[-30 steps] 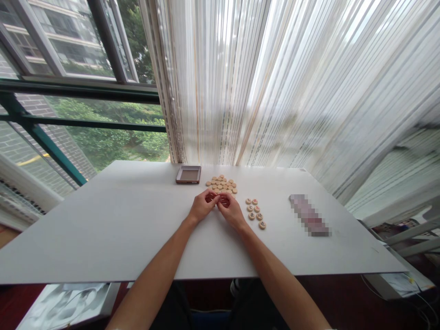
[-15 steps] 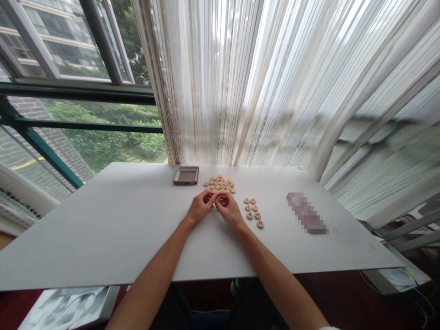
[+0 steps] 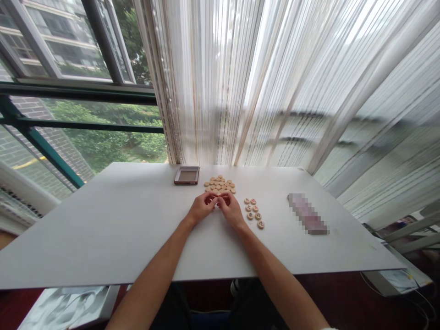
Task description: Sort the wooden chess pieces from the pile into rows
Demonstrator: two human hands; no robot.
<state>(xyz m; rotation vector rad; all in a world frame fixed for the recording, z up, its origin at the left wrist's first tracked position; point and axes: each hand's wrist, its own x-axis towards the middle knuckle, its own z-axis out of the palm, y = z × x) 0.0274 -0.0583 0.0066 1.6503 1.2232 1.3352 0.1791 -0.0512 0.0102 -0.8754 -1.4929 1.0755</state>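
Both my hands rest together on a white table (image 3: 103, 229), fingertips meeting at the near edge of a cluster of blank-side round wooden game pieces (image 3: 220, 184). My left hand (image 3: 201, 208) is curled with its fingers pinched. My right hand (image 3: 231, 208) is curled too, fingertips pressed against the left hand's. What they pinch between them is hidden. Several face-up pieces with red and dark characters (image 3: 253, 212) lie in a short double column just right of my right hand.
A small brown rectangular tray or lid (image 3: 186, 175) lies at the far edge, left of the cluster. A long flat blurred item (image 3: 307, 213) lies on the right part of the table. Striped sheer curtains (image 3: 275, 82) and a window (image 3: 68, 91) stand behind.
The hands stay joined at the cluster's near edge; the fingertips have shifted slightly. The view has tilted a little.
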